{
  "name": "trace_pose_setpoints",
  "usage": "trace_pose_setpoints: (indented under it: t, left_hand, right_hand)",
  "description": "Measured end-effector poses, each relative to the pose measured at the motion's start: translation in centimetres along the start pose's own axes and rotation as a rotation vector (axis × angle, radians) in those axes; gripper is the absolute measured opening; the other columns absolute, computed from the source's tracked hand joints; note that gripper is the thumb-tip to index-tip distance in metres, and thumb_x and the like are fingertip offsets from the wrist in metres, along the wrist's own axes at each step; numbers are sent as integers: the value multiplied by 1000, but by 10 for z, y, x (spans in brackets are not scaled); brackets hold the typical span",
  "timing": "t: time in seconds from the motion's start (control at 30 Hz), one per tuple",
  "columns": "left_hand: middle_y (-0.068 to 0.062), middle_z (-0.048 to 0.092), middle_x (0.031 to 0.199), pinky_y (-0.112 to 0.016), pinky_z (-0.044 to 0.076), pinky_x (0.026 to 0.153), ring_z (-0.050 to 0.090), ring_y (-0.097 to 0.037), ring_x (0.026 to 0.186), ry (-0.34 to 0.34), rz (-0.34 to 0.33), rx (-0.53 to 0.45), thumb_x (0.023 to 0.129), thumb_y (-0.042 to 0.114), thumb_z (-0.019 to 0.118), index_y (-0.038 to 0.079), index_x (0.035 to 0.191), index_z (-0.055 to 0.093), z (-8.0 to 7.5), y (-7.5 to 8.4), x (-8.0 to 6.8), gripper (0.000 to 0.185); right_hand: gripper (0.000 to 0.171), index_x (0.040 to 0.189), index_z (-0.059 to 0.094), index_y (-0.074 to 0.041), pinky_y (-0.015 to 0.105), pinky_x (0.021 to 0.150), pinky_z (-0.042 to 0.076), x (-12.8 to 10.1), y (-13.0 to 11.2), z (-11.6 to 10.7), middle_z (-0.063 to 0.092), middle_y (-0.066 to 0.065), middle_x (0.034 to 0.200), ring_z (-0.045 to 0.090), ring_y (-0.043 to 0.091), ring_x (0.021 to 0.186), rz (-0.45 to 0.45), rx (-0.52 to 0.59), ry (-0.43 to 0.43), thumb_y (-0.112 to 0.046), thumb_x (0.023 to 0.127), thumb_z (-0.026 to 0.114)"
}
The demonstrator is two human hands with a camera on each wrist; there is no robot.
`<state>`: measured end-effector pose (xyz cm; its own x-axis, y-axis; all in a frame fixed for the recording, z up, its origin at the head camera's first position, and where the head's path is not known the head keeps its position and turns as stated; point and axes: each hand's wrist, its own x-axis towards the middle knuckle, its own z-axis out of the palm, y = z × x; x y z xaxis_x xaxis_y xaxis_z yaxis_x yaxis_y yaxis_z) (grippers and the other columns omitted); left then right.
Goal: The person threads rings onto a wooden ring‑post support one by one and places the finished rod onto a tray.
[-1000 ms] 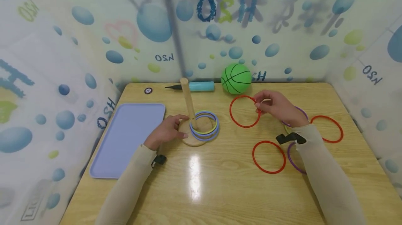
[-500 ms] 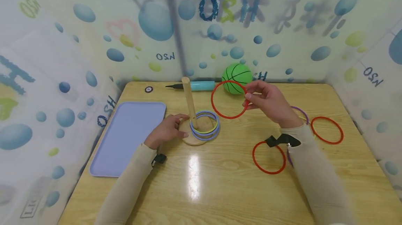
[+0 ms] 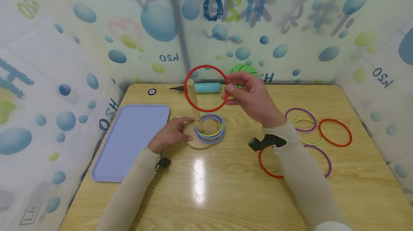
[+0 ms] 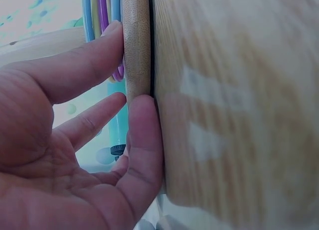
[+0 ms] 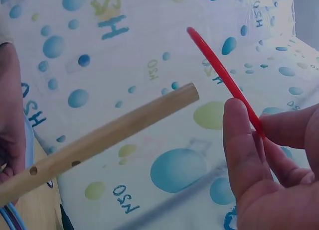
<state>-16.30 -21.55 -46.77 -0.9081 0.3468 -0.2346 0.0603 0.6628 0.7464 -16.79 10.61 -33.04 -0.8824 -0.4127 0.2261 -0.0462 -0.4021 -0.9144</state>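
My right hand (image 3: 248, 96) pinches a red ring (image 3: 206, 88) and holds it in the air right at the top of the wooden peg (image 3: 193, 101). The same red ring (image 5: 224, 80) shows between thumb and fingers in the right wrist view, with the peg (image 5: 99, 140) beside it. My left hand (image 3: 170, 134) rests against the round wooden base (image 3: 203, 136); its fingers (image 4: 124, 140) press the base's edge (image 4: 137, 46). Blue, purple and yellow-green rings (image 3: 209, 129) lie stacked round the peg on the base.
A light-blue tray (image 3: 129, 141) lies left of the base. Loose rings lie on the right: purple (image 3: 300, 120), yellow-green (image 3: 311, 141), red (image 3: 335, 132), another red (image 3: 266, 164) and another purple (image 3: 324, 159). A green ball (image 3: 242, 69) and a teal pump (image 3: 206, 87) sit at the back edge.
My right hand has lifted the red ring off the table and carried it left and up to the top of the peg. The left hand has stayed at the base.
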Motion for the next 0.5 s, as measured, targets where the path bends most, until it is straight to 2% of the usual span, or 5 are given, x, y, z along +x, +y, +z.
trace_pose_setpoints:
  t: [0.17, 0.23, 0.4, 0.5]
  left_hand:
    - [-21, 54, 122, -33, 43, 75, 48, -26, 97, -4, -18, 5, 86, 18, 89, 15, 150, 59, -1, 2, -1, 71]
    - [-21, 54, 121, -33, 43, 75, 49, -26, 95, -5, -15, 6, 86, 17, 89, 15, 150, 59, -1, 2, -1, 71]
    - [-17, 55, 105, -32, 41, 67, 46, -21, 78, -13, 9, 16, 84, 14, 90, 11, 149, 59, -1, 2, 0, 72]
    - [-18, 58, 106, -32, 43, 69, 51, -21, 80, -20, 12, 1, 85, 13, 89, 11, 150, 59, -1, 3, 0, 72]
  right_hand:
    - [26, 123, 65, -10, 34, 77, 65, 17, 14, 17, 65, 4, 101, 73, 19, 86, 32, 57, 23, 6, 104, 56]
    - [26, 121, 65, -11, 34, 76, 65, 23, 22, 20, 64, 4, 100, 71, 18, 86, 64, 69, 34, 7, 104, 56]
    - [24, 117, 64, -13, 34, 77, 65, 31, 46, 18, 61, 1, 99, 66, 15, 88, 174, 25, 72, 6, 105, 57]
    - [21, 119, 63, -12, 36, 79, 65, 31, 63, 11, 60, 0, 99, 65, 13, 90, 234, -30, 90, 3, 106, 57]
